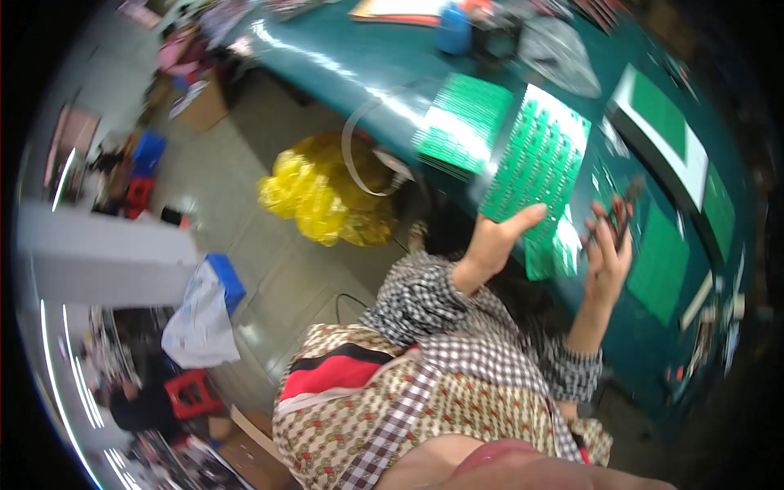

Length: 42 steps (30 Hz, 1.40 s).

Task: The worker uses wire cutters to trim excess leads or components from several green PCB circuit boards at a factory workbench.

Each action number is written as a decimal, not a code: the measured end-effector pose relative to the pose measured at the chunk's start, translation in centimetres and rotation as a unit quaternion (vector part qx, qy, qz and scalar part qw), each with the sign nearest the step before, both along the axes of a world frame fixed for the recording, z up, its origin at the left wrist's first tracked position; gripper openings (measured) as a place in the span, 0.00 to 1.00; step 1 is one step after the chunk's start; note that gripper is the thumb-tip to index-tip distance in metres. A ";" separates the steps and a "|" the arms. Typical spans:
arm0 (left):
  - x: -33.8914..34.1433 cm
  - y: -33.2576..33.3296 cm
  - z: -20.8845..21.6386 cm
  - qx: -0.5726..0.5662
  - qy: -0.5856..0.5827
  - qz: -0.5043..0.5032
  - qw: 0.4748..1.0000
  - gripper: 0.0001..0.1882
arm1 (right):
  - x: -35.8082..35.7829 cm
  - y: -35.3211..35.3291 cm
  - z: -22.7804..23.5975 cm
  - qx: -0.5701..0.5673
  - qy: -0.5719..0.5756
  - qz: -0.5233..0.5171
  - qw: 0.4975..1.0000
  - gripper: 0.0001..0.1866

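Note:
My left hand [494,243] grips the near end of a green circuit board panel [541,147], thumb on top. The panel is tilted over the table edge, with rows of small repeated shapes on it. Another green piece [549,253] shows just below it; I cannot tell whether it is separate. In my right hand [604,257], fingers closed round them, are dark pliers with reddish handles [625,211], blurred. Left of the panel stands a neat stack of green circuit boards [465,118].
The dark green table [359,77] carries a flat green sheet [660,261], a long white box [698,155] with green pieces, a clear plastic bag [559,53] and a blue container [453,31]. A yellow plastic bag [314,192] hangs beside it. A red stool [193,394] and a seated person [143,408] are at left.

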State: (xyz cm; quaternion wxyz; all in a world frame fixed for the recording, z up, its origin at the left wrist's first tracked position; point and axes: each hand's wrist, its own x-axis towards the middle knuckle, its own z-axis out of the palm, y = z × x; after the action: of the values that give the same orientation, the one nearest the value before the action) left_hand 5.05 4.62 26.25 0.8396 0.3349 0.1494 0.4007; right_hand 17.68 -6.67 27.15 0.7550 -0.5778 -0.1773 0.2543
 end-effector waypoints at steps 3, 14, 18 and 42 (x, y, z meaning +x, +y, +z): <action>-1.2 3.0 1.8 -0.070 0.015 0.043 0.996 0.19 | -0.5 -0.7 -0.6 0.018 0.009 0.049 0.999 0.27; -1.3 9.3 0.2 -0.089 0.039 0.028 0.995 0.14 | -0.9 -1.1 -0.5 -0.005 0.022 0.066 0.998 0.26; -0.1 10.3 -0.9 -0.157 -0.034 -0.029 0.987 0.17 | -0.4 -1.7 -0.3 -0.028 0.026 0.024 0.999 0.26; -4.7 10.7 -0.6 -0.237 -0.012 -0.201 0.951 0.23 | 0.7 -3.7 -3.5 -0.061 0.003 0.003 0.998 0.25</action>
State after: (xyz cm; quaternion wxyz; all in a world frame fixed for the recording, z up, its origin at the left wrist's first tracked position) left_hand 0.38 15.30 25.69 0.9595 0.1449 0.1599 0.1809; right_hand 18.36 -10.36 23.63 0.7179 -0.6220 -0.1606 0.2684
